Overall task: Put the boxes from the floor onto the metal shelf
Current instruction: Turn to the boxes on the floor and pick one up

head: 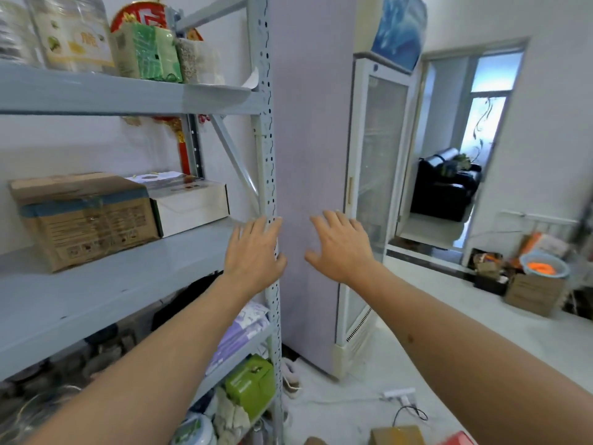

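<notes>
1. On the middle board of the metal shelf (96, 303), a brown cardboard box (83, 216) and a white box (189, 200) are set side by side and touching, pushed well back toward the wall; the front of the board is thereby left bare, presumably so that further boxes can be set down in front or alongside.
2. Both arms are stretched forward at the height of that board. The left hand (253, 252) is held flat with the fingers straight and slightly spread, in front of the shelf's perforated upright (269, 175); whether it touches the post cannot be told. Nothing is held in it.
3. The right hand (340, 245) is likewise spread wide and empty, raised before the lilac side of a tall cabinet (311, 155).
4. The two shelved boxes lie to the left of both hands, apart from them.
5. Low at the frame's bottom edge, a yellowish box (398, 435) is seen on the floor (481, 329), far below the hands; it is judged to be waiting its turn.
</notes>
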